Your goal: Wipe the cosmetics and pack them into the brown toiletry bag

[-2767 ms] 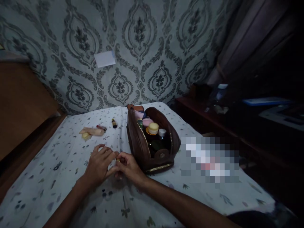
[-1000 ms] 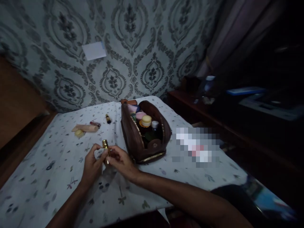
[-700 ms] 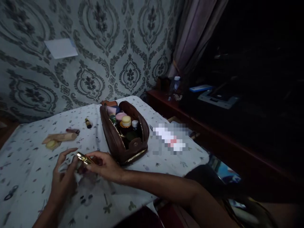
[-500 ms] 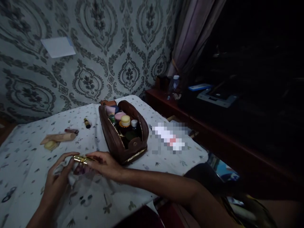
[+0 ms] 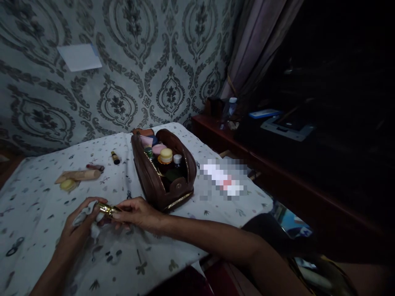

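A short, shiny gold lipstick tube (image 5: 106,209) is held between both hands above the cloth. My left hand (image 5: 80,218) is closed on its left end, with a crumpled white wipe (image 5: 82,214) tucked among the same fingers. The fingers of my right hand (image 5: 140,213) pinch the tube's other end. Just beyond my right hand stands an open brown cosmetic bag (image 5: 151,181), filled with jars and bottles, among them a yellow-lidded jar (image 5: 166,155) and a silver-capped bottle (image 5: 177,160).
On the patterned white sheet (image 5: 166,255) lie a beige tube (image 5: 82,175), a yellow round container (image 5: 68,185), a small dark tube (image 5: 95,167) and a black-and-gold bottle (image 5: 115,158). A pixelated item (image 5: 224,179) is right of the bag. A dark red ledge (image 5: 212,133) runs along the right.
The view has shifted slightly, moving the scene a little to the right. Both hands keep hold of the gold lipstick tube, with the right-hand fingers slightly repositioned on it.
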Tool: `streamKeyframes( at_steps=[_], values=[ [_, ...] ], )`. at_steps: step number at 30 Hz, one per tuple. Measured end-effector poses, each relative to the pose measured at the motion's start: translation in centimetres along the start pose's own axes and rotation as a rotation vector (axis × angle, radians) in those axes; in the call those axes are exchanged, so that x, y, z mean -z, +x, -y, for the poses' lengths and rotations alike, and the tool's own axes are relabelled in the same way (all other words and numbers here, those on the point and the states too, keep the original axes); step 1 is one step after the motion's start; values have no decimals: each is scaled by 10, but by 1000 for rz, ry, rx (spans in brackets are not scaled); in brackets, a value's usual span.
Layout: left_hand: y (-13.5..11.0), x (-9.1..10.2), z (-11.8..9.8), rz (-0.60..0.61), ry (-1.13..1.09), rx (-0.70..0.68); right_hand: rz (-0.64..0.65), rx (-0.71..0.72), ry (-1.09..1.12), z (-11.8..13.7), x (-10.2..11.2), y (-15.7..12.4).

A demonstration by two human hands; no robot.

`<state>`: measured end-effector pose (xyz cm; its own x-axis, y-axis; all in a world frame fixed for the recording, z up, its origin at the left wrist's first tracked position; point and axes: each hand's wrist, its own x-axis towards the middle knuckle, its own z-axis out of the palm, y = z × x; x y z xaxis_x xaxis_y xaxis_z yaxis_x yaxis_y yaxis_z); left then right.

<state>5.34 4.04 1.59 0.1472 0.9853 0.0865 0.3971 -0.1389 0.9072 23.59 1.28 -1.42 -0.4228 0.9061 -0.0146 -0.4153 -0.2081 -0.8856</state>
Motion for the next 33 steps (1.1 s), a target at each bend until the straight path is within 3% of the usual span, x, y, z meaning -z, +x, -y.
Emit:
streamKeyframes(
  at_steps=[3, 10, 15, 21, 25, 33],
  values=[
    [3, 5, 3, 78, 35, 22, 8, -1, -22, -2, 0, 0],
    [2, 8, 10, 32, 126, -124, -142, 174, -285, -10, 0, 0],
    [4, 11, 10, -13, 174, -170, -168, 186, -338, -6, -2, -2],
    [6, 11, 0, -17, 138, -136, -149, 182, -223, -3, 1, 2],
    [8, 8, 2, 14, 98, -71, -194, 183, -317, -6, 2, 2],
    [10, 2, 5, 57, -44, -120, -228, 256, -521, -8, 2, 3]
  ],
)
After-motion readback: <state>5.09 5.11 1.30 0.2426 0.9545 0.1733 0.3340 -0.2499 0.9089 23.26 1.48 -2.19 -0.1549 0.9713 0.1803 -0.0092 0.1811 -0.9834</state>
